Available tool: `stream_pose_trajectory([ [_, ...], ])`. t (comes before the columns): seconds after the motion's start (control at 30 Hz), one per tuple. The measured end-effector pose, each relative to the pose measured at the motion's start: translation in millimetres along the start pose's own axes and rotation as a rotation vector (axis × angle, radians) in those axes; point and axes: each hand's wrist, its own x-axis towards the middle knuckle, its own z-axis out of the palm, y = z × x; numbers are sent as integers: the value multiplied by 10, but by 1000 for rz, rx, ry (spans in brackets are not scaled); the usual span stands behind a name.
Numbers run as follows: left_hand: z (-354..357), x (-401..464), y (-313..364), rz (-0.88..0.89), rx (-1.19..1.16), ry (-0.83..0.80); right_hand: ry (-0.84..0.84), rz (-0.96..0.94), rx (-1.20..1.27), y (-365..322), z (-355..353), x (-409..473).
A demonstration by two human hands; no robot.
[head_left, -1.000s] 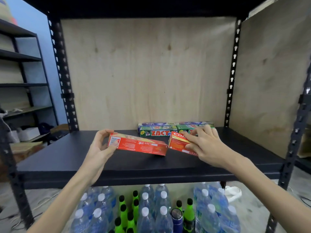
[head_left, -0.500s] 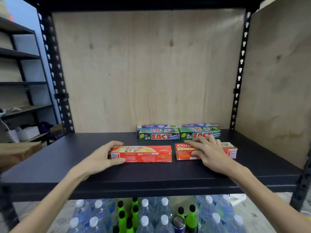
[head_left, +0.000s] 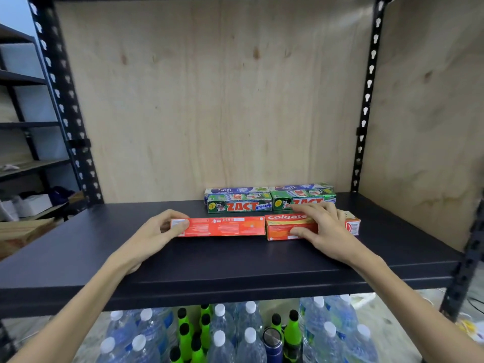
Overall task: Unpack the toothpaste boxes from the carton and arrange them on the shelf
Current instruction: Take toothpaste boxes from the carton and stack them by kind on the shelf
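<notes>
Head view. Two long red cardboard toothpaste boxes lie end to end, touching, on black metal shelf point(head_left: 78, 247).

Left red box point(head_left: 222, 226): small print up; left hand point(head_left: 154, 234) grips its left end, thumb in front, fingers curled behind.

Right red Colgate box point(head_left: 288, 227): right hand point(head_left: 322, 226) rests flat on top, fingers spread and straight, covering its middle.

Just behind: two green Zact boxes point(head_left: 239, 205) against plywood back panel point(head_left: 209, 100); blue-white Safi boxes point(head_left: 235, 190) behind them.

Below shelf: clear water bottles point(head_left: 248, 334), green bottles point(head_left: 292, 331).
</notes>
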Motion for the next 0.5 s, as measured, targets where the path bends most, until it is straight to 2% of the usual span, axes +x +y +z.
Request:
stream_pose_trajectory([
  [0.2, 53, 76, 88, -146, 155, 87, 28, 74, -7, -53, -29, -33],
  [0.33, 141, 183, 162, -205, 106, 112, 49, 101, -47, -80, -72, -57],
  [0.5, 94, 169, 25, -110, 3, 63, 13, 134, -63, -79, -84, -63],
])
